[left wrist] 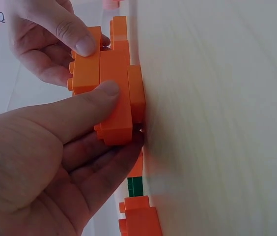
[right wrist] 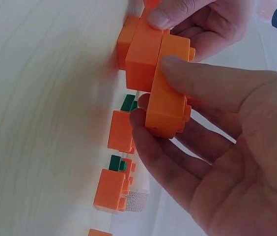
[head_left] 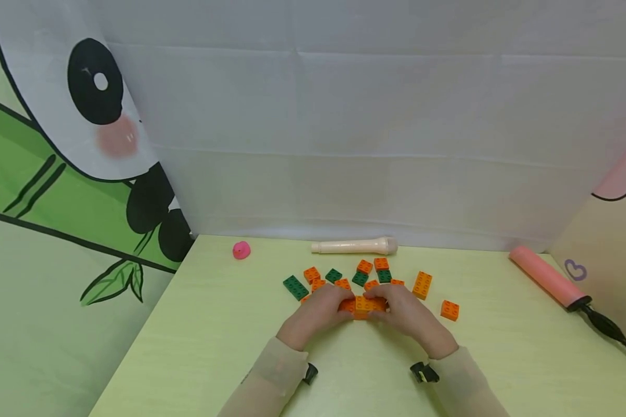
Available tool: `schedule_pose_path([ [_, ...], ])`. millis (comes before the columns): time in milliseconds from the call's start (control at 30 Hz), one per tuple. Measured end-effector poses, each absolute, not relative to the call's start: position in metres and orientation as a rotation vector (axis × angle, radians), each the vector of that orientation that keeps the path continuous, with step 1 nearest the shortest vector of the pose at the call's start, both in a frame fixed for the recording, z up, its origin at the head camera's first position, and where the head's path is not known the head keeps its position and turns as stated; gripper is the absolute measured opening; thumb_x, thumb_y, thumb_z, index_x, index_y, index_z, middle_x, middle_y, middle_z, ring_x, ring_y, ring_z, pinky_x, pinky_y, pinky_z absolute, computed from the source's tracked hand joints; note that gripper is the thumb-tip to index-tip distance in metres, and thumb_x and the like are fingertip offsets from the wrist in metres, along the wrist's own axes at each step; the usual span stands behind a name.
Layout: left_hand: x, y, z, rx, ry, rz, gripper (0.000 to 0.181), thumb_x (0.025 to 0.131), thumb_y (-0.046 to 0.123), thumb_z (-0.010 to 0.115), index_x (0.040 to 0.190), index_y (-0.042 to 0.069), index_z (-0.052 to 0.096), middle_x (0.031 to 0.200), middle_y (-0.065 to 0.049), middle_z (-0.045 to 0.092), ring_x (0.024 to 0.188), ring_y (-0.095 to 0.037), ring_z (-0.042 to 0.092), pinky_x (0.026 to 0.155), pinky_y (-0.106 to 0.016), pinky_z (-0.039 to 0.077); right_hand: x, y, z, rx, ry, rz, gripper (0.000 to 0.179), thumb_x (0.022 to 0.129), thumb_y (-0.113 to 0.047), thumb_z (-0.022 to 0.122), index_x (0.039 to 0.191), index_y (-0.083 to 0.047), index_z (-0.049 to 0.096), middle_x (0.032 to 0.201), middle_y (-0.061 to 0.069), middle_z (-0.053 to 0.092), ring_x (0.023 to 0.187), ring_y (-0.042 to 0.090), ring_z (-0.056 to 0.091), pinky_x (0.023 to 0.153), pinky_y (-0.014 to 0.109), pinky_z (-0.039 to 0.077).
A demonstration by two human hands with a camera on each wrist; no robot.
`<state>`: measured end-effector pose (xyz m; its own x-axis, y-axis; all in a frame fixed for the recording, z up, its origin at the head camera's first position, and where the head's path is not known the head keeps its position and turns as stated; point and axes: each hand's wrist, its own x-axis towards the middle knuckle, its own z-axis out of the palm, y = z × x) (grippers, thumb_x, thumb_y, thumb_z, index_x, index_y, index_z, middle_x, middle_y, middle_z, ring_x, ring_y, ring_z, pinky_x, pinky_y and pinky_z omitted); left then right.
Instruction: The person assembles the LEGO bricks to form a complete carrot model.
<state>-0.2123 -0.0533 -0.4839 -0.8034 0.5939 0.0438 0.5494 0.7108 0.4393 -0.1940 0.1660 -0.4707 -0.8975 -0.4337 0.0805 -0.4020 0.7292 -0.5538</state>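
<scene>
Between both hands is a stepped block of joined orange toy building bricks (head_left: 362, 307), low over the pale table. My left hand (head_left: 323, 307) pinches the middle brick (left wrist: 116, 108) of it, thumb on the near face and fingers behind. The right hand (head_left: 404, 313) holds the top brick (right wrist: 170, 93), its thumb on the side and its fingers curled beneath the overhanging end. A lower orange brick (left wrist: 136, 93) sticks out under the middle one. Loose orange and green bricks lie just beyond the hands, among them a green brick (head_left: 295, 288) and an orange brick (head_left: 422, 285).
Another orange brick (head_left: 450, 310) lies right of the right hand. At the back of the table (head_left: 214, 347) are a pink rounded object (head_left: 241, 250) and a pale toy microphone (head_left: 353, 246). A pink cylinder (head_left: 545, 277) with a black cord lies along the right edge.
</scene>
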Motion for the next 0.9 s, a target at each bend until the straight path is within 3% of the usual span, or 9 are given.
schedule_pose_path([
  [500,-0.203,-0.057,-0.484,0.961,2.8,0.651,0.02,0.096,0.017,0.079,0.115,0.01,0.076,0.105,0.0,0.073,0.089,-0.015,0.064,0.085,-0.031,0.053,-0.179,0.159,-0.472,-0.66,2.892,-0.907,0.03,0.088,-0.007,0.084,0.117,-0.004,0.077,0.113,0.004,0.075,0.1,0.024,0.067,0.093,0.046,0.055],
  [900,-0.196,-0.065,-0.484,0.965,2.787,0.648,0.029,0.096,0.017,0.079,0.122,0.007,0.074,0.115,-0.004,0.074,0.102,-0.021,0.066,0.095,-0.036,0.053,-0.171,0.151,-0.479,-0.64,2.907,-0.921,0.033,0.088,-0.009,0.085,0.119,-0.003,0.077,0.114,0.006,0.075,0.103,0.025,0.067,0.093,0.046,0.055],
])
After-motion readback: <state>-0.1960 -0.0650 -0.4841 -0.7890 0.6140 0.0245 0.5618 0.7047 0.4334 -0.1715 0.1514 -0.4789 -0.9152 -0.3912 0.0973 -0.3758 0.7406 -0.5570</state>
